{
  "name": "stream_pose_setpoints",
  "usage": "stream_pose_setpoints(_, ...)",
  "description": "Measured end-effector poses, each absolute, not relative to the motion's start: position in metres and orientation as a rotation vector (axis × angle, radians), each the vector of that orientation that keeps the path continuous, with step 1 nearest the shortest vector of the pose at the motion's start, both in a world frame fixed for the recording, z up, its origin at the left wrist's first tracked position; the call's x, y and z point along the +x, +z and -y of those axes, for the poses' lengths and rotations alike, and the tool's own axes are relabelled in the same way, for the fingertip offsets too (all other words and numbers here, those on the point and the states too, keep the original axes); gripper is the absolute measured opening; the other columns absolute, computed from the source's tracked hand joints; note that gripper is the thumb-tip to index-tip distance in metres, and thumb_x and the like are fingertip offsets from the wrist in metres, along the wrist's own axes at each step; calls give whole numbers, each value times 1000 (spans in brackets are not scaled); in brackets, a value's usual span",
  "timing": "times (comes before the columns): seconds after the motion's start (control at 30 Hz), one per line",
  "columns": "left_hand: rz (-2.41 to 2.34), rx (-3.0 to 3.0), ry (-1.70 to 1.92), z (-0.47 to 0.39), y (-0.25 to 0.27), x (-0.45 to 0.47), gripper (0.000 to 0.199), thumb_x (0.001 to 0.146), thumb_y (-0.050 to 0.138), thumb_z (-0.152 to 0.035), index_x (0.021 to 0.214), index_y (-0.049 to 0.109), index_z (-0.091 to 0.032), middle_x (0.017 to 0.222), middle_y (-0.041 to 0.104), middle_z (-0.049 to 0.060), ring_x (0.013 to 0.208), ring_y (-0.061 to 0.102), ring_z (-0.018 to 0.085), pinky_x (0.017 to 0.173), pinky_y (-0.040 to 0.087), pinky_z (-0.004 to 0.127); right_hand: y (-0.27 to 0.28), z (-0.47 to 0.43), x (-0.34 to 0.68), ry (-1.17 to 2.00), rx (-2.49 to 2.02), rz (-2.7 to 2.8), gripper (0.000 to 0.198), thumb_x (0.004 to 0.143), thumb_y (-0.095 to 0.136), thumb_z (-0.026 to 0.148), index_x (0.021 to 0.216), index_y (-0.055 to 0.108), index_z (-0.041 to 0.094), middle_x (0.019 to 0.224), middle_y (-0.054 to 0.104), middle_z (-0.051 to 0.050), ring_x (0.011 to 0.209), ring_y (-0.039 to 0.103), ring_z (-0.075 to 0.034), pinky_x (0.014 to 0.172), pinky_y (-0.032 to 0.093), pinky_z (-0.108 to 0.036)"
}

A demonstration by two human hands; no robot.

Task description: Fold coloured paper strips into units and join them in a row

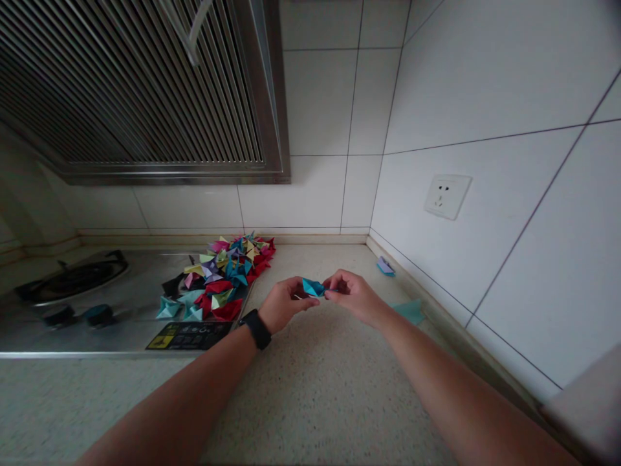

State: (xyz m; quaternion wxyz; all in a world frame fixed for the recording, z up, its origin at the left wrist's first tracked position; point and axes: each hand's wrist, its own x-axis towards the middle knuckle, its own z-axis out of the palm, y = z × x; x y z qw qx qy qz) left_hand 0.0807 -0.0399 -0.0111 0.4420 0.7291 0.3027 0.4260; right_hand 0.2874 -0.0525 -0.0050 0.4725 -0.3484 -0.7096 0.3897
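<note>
To the right of the steel gas stove (138,279), over the pale speckled stone surface (310,388), two bare hands held one small bright blue folded paper piece (313,287) between them. The left hand (283,303), which was the nearer one to the stove, wore a black wristwatch (256,329) at its wrist. Its grip was closed on the left part of the blue piece, with the thumb toward the viewer. The right hand (356,296), farther from the stove, had its grip pinched on the right end of the same piece. Whether the piece was touching the surface, I could not tell.

On the right end of the stove lay a heap of colourful folded paper pieces (228,272), in red, blue, purple, yellow, pink and pale green, and it reached to the edge of the stove. Just in front of this heap, a black and yellow printed label (189,336) was on the stove top. At the stove's left part were a black round burner (72,275) and two dark control knobs (99,315). Above the stove hung a ribbed metal range hood (169,171).

Well to the right of the stove, a small lilac folded paper piece (385,266) lay near the wall, and a flat pale turquoise paper (410,312) was partly covered by the right forearm. A white wall socket (447,197) was on the tiled wall, also to the right of the stove.
</note>
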Motion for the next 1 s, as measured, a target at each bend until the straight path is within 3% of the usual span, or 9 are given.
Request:
stream_pose_setpoints(0.5,-640,1613,1057,37,-16,85,35,74,71,-39,94,65,-11,82,63,5,71,57,14,54,48,23,-7,57,284,983,-940,1894,23,74,70,35,78,56,17,79,61,-1,72,56,-13,67,44,-26)
stream_pose_setpoints(1.0,-735,1594,890,41,-11,86,30,68,76,-36,78,65,-10,68,62,1,58,53,8,57,42,21,-5,54,283,957,-955,1866,25,85,57,42,92,58,18,87,61,-4,74,57,-14,64,48,-27)
